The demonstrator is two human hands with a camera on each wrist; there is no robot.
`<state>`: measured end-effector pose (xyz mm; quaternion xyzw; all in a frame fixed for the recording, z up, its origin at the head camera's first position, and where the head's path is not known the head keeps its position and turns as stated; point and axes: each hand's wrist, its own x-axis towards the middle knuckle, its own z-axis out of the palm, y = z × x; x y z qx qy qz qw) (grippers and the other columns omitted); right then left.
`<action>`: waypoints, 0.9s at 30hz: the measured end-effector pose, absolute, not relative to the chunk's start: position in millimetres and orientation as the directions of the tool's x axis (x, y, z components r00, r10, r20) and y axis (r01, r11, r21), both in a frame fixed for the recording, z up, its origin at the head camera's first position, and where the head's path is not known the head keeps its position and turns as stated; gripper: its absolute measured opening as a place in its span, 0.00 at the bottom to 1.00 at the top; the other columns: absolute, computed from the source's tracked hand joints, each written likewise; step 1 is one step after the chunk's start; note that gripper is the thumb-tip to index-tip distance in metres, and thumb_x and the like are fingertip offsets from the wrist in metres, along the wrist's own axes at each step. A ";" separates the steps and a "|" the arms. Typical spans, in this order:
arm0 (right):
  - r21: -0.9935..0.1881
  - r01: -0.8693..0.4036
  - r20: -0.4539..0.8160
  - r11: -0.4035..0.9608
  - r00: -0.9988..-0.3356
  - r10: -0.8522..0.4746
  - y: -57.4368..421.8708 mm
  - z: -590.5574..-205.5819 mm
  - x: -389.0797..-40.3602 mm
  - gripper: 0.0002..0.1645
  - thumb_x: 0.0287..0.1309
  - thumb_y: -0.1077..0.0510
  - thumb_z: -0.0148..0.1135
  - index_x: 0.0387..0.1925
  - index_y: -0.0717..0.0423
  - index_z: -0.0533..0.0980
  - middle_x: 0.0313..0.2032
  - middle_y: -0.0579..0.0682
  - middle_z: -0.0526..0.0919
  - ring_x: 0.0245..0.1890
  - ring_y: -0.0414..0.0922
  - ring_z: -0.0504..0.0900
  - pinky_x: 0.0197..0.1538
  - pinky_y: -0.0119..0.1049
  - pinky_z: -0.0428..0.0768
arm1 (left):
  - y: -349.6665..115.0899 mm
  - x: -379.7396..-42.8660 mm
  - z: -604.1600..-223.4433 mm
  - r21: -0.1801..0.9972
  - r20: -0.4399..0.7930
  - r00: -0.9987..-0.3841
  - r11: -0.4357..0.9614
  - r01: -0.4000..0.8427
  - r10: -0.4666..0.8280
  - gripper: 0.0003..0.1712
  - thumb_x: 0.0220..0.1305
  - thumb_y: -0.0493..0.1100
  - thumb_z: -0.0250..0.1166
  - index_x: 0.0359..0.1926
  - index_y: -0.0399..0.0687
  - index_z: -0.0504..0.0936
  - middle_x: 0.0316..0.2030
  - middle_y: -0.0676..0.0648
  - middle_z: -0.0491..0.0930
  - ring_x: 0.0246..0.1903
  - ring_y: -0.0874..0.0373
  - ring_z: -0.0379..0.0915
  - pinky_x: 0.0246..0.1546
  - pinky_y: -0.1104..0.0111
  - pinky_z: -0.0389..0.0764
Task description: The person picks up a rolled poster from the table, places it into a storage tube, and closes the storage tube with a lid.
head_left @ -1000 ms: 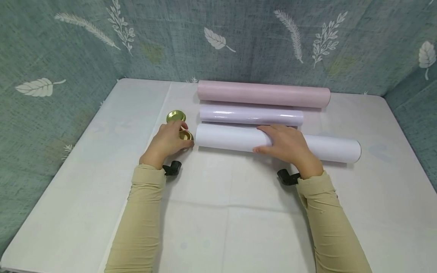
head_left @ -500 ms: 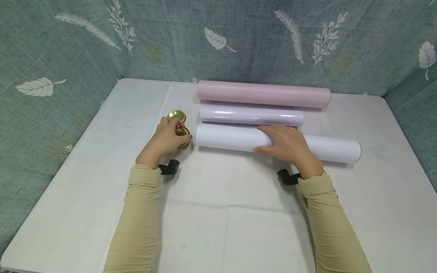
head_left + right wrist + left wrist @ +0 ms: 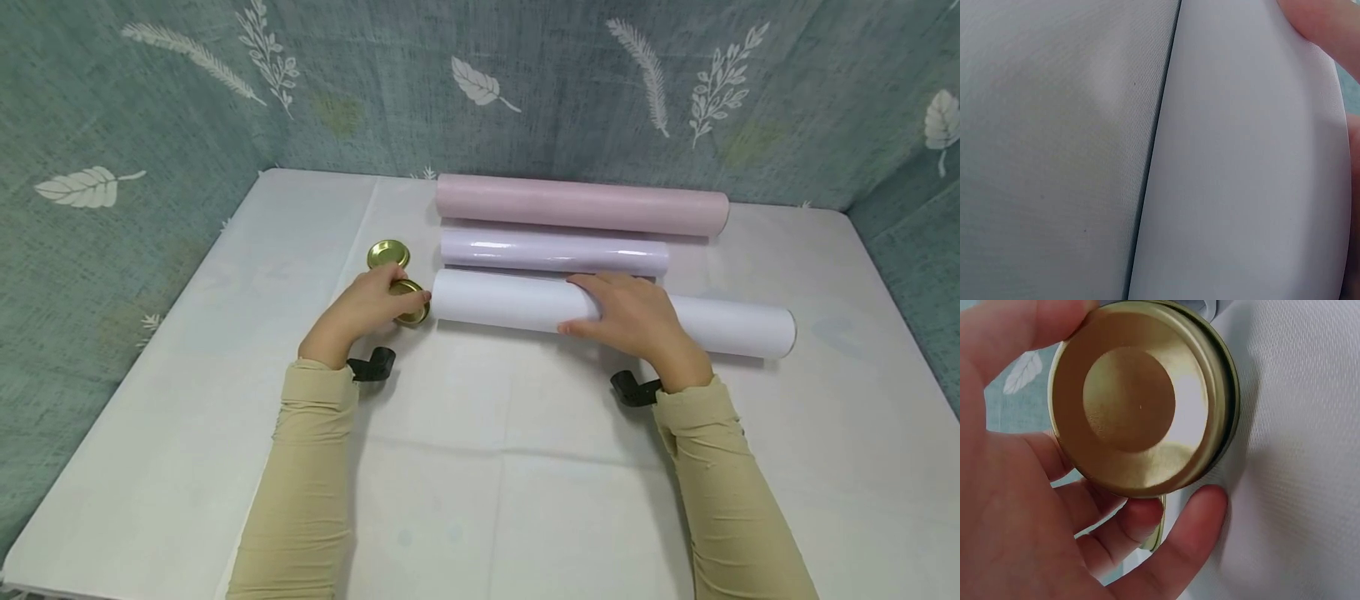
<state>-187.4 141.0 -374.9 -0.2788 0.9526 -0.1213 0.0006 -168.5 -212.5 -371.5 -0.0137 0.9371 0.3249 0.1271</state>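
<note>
In the head view my left hand pinches a round gold metal cap beside the left end of a white cardboard tube. The left wrist view shows that gold cap from its recessed face, its raised rim turned toward the tabletop, with thumb and fingertips at its edge. A second gold cap lies just beyond my left hand. My right hand grips the white tube from above near its middle. In the right wrist view the tube fills the right half, with fingers at its far side.
Behind the white tube lie a shorter glossy lilac tube and a longer pink tube, roughly parallel. All rest on a white-covered table. Green leaf-patterned fabric stands along its back and sides.
My left hand has drawn slightly left and tilted the gold cap, then come back a little right toward the tube's end. My right hand and the tubes have stayed in place.
</note>
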 end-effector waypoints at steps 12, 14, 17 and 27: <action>-0.241 -0.535 0.062 0.810 -0.841 -0.537 141.1 -374.2 -187.6 0.48 0.40 0.23 0.52 0.61 0.42 0.63 0.57 0.48 0.69 0.56 0.50 0.67 0.52 0.51 0.65 | -211.3 -167.5 -371.4 0.571 -0.216 -0.972 0.819 -0.050 0.091 0.22 0.64 0.60 0.47 0.34 0.46 0.68 0.25 0.46 0.71 0.27 0.52 0.65 0.27 0.65 0.64; -0.242 -0.533 0.059 0.811 -0.842 -0.536 141.1 -375.3 -187.9 0.48 0.40 0.22 0.51 0.61 0.41 0.63 0.57 0.48 0.69 0.56 0.50 0.67 0.52 0.50 0.65 | -211.3 -167.8 -372.3 0.566 -0.206 -0.974 0.823 -0.041 0.094 0.20 0.64 0.59 0.47 0.33 0.46 0.68 0.25 0.46 0.71 0.26 0.53 0.65 0.27 0.65 0.64; -0.240 -0.532 0.057 0.812 -0.843 -0.536 141.2 -377.3 -188.2 0.49 0.39 0.21 0.50 0.61 0.41 0.63 0.57 0.48 0.69 0.56 0.49 0.66 0.52 0.50 0.65 | -211.3 -168.0 -374.3 0.586 -0.212 -0.973 0.808 -0.056 0.086 0.21 0.63 0.60 0.48 0.33 0.47 0.69 0.25 0.45 0.73 0.25 0.52 0.68 0.27 0.64 0.66; -0.232 -0.537 0.073 0.811 -0.841 -0.536 142.0 -375.8 -189.2 0.48 0.40 0.22 0.51 0.61 0.41 0.63 0.57 0.47 0.69 0.56 0.49 0.67 0.52 0.49 0.66 | -206.8 -168.3 -371.1 0.832 -0.245 -0.961 0.536 -0.143 0.125 0.21 0.63 0.57 0.51 0.35 0.41 0.71 0.36 0.44 0.70 0.32 0.49 0.77 0.37 0.62 0.75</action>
